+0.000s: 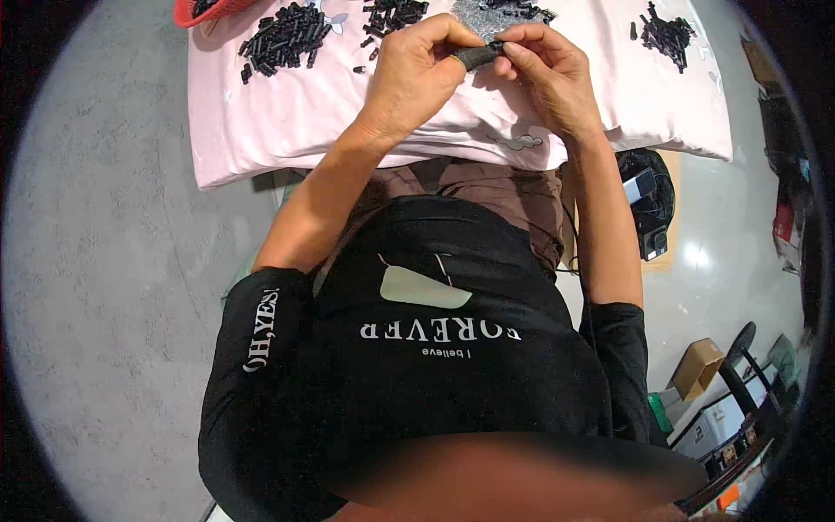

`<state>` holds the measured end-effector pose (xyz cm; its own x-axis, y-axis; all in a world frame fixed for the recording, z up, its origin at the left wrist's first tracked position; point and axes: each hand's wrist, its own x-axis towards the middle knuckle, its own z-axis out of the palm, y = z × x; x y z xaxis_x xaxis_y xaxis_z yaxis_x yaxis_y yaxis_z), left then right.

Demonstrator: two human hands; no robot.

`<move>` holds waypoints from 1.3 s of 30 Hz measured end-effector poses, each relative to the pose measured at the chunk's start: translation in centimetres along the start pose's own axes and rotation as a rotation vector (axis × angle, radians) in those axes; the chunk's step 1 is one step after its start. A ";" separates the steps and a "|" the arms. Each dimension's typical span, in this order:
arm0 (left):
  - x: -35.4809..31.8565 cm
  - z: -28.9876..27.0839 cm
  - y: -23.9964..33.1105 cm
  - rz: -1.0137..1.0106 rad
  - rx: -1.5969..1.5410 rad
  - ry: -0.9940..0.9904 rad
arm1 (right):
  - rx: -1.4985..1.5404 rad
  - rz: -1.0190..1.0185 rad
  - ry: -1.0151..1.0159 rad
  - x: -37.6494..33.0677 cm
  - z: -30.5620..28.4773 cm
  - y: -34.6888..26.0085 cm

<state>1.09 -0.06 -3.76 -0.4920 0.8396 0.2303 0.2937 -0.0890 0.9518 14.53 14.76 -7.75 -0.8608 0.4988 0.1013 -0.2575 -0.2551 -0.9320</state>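
Observation:
Above the far part of a pink cloth [287, 130], my two hands meet at their fingertips. My left hand [416, 80] is closed in a pinch, and a dark finger sleeve with a yellow edge [470, 59] covers one of its fingers. My right hand [555, 76] pinches from the other side. Between the fingertips shows a small black piece [497, 46], mostly hidden by the fingers. Just beyond the hands lies a heap of small silvery parts [474, 16], with some black pieces beside it.
Heaps of small black pieces lie at the left [285, 42], at the far middle [393, 16] and at the right [667, 40]. A red basket [207, 10] stands at the far left corner. Right of my legs is a black bag [657, 178]; boxes [698, 369] stand on the floor.

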 end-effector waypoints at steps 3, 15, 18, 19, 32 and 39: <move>-0.1 0.1 -0.5 0.046 0.011 0.026 | -0.043 -0.009 0.010 0.0 -0.2 0.1; 0.0 1.0 -1.2 0.079 -0.118 0.059 | 0.068 -0.008 -0.016 0.1 -0.6 0.4; 0.0 0.9 -1.1 0.060 -0.093 0.048 | 0.038 -0.004 -0.002 -0.1 -0.3 0.1; 0.0 0.9 -1.2 0.060 -0.093 0.047 | 0.038 -0.005 -0.001 -0.1 -0.3 0.1; 0.1 1.5 -1.1 0.022 -0.212 0.036 | 0.048 -0.041 -0.002 -0.1 -0.6 0.4; 0.3 0.7 0.7 0.012 -0.069 -0.073 | 0.068 0.026 -0.006 0.0 -0.8 -0.1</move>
<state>1.77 0.53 -3.13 -0.4271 0.8749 0.2285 0.2403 -0.1338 0.9614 14.94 15.48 -7.95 -0.8702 0.4862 0.0800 -0.2642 -0.3233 -0.9087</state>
